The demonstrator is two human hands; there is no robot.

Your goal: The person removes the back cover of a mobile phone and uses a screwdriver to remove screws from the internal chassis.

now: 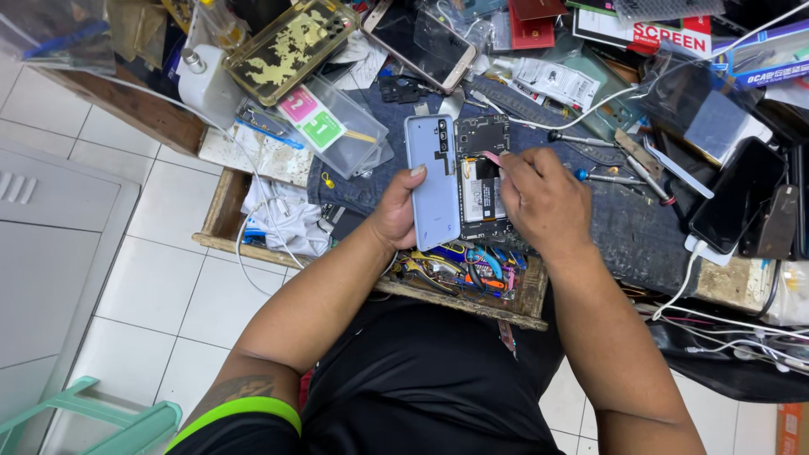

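The left hand point(394, 215) grips the lilac back cover point(432, 181) by its edge, while the right hand point(543, 202) pinches a pink pick point(491, 157) over the opened phone point(483, 177) (battery showing) — both on the denim-covered workbench point(624, 232).

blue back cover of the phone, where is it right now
In the head view, the blue back cover is at centre, held by the left hand, right beside the opened phone body that the right hand works on.

A worn wooden workbench point(221, 211) carries a dark denim cloth point(628, 232). Screwdrivers point(611, 177) lie on the cloth. Dark phones point(737, 206) crowd the right edge.
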